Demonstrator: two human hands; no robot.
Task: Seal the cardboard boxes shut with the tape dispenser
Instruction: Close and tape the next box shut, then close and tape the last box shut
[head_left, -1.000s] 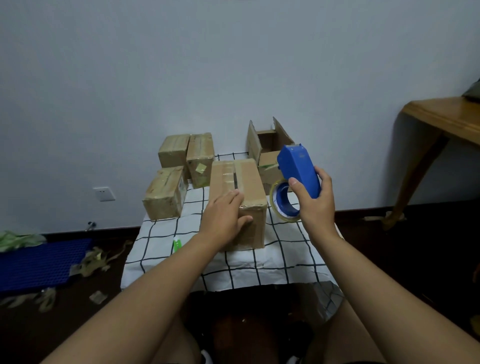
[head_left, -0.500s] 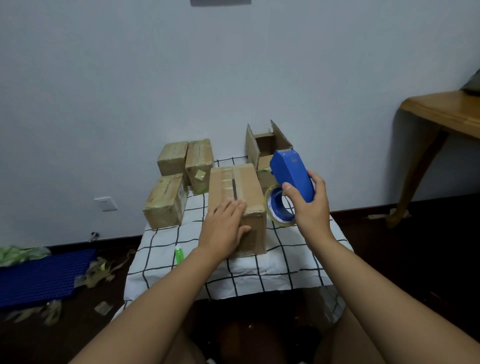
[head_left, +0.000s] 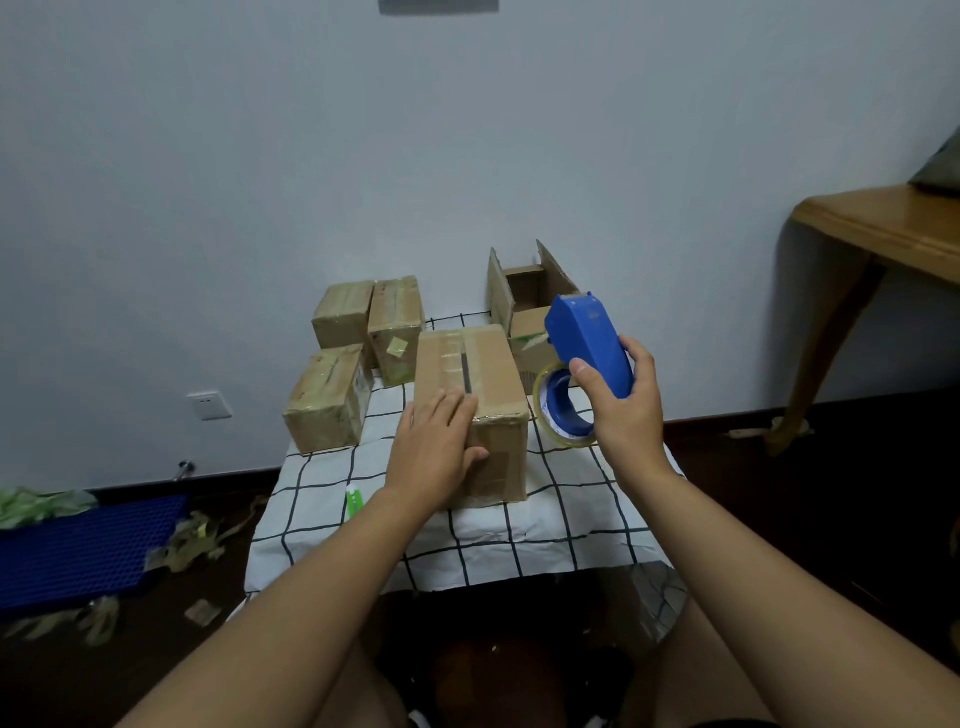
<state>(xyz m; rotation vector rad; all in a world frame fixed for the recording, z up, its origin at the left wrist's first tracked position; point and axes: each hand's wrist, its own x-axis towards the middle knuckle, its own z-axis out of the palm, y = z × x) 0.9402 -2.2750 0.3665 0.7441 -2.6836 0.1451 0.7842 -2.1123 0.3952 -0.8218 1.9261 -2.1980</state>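
Note:
A brown cardboard box (head_left: 488, 374) lies lengthwise in the middle of the checked tablecloth (head_left: 561, 519), its top flaps closed with a dark gap along the seam. My left hand (head_left: 436, 447) rests flat on the box's near top edge, thumb down the front face. My right hand (head_left: 623, 410) grips the blue tape dispenser (head_left: 587, 343) by its handle, held in the air just right of the box, the tape roll (head_left: 563, 410) hanging below. Behind it stands an open box (head_left: 524, 306) with raised flaps.
Three taped boxes (head_left: 332, 400) sit at the table's back left. A green marker (head_left: 353, 501) lies on the cloth left of my forearm. A wooden table (head_left: 878, 228) stands at the right. Blue mat (head_left: 83, 545) and tape scraps lie on the floor at the left.
The view has tilted slightly. My right hand with the dispenser has stayed beside the box, shifting a little. My left hand remains on the box top.

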